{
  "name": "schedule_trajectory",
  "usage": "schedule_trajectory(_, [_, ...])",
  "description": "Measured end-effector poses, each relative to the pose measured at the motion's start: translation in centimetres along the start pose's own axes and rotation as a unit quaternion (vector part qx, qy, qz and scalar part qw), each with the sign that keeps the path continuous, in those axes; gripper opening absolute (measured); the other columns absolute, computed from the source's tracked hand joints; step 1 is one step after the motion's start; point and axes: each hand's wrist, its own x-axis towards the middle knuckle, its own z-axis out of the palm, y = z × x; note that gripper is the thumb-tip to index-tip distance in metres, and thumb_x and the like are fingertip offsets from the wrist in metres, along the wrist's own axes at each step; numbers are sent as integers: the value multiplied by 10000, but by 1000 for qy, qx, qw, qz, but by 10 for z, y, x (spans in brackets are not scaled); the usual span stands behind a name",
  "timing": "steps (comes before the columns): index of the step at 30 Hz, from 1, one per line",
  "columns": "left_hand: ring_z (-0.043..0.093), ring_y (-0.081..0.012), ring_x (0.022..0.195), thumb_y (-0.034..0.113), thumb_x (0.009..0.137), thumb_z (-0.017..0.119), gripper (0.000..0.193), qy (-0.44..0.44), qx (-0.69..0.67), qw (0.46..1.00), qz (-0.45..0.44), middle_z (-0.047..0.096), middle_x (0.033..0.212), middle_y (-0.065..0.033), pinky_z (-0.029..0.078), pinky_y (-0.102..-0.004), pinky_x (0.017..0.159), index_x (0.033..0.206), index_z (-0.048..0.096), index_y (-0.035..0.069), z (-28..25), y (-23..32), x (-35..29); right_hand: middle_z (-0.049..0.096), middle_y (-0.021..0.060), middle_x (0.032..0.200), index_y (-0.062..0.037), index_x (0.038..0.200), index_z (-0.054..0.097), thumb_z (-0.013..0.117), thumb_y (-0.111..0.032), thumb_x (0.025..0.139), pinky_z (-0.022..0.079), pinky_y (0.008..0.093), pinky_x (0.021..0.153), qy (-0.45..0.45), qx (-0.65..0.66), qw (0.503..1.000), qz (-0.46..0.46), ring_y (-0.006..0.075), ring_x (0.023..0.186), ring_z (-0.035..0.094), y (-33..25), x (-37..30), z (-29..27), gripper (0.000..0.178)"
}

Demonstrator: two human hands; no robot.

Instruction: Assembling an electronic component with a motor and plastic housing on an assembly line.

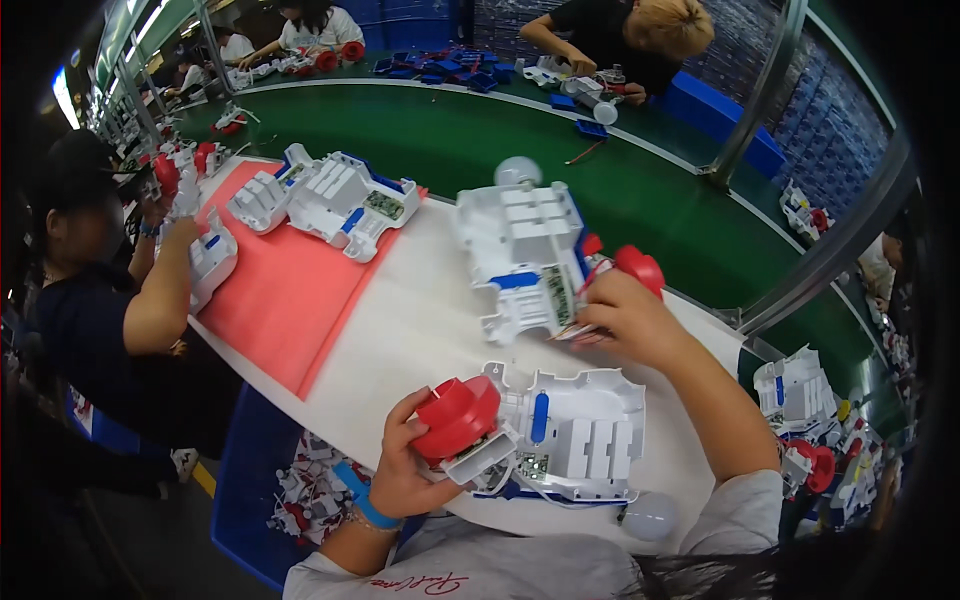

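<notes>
My left hand (405,465) is closed around a red horn-shaped part (450,420) with a small white piece and circuit board. It sits beside an opened white plastic housing (600,400) with a blue strip, battery-like compartments and a round white bulb (648,516). Farther off lies a second white housing (530,235) of the same kind, with its own blurred white bulb (518,173). At its lower right corner my right hand (630,318) pinches thin wires (572,331). Another red horn part (640,268) shows just beyond that hand.
A white work surface (400,310) with a pink sheet (290,300) bears another housing (350,205). A co-worker (110,270) handles parts at left; another (630,50) works across the green belt (420,125). A blue bin (245,500) of parts stands lower left. Metal posts (760,95) rise at right.
</notes>
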Motion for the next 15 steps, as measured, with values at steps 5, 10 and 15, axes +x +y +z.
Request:
schedule_trajectory(5, [366, -380, 1226, 83, 602, 798, 824, 3, 11, 1000, 23, 249, 1338, -244, 406, -435, 956, 1225, 265, 163, 2, 1, 2, 522, 63, 847, -82, 807, 602, 698, -198, 683, 414, 369, 787, -53, 55, 996, -54, 252, 866, 512, -18, 29, 26, 195])
schedule_trajectory(10, [357, -351, 1236, 32, 601, 764, 849, 26, -43, 999, 0, 235, 1358, -234, 390, -431, 970, 1252, 231, 142, 6, 0, 4, 551, 85, 1004, -70, 894, 603, 695, -194, 701, 433, 358, 843, -104, 53, 992, -37, 270, 973, 527, -20, 26, 35, 247])
schedule_trajectory(15, [366, -341, 1235, -3, 605, 738, 858, 33, -65, 997, -1, 219, 1374, -199, 392, -437, 974, 1272, 216, 139, 3, -1, 4, 562, 97, 1036, -63, 950, 595, 616, -70, 729, 430, 371, 865, 0, 52, 997, 52, 276, 973, 543, -57, 9, -13, 222])
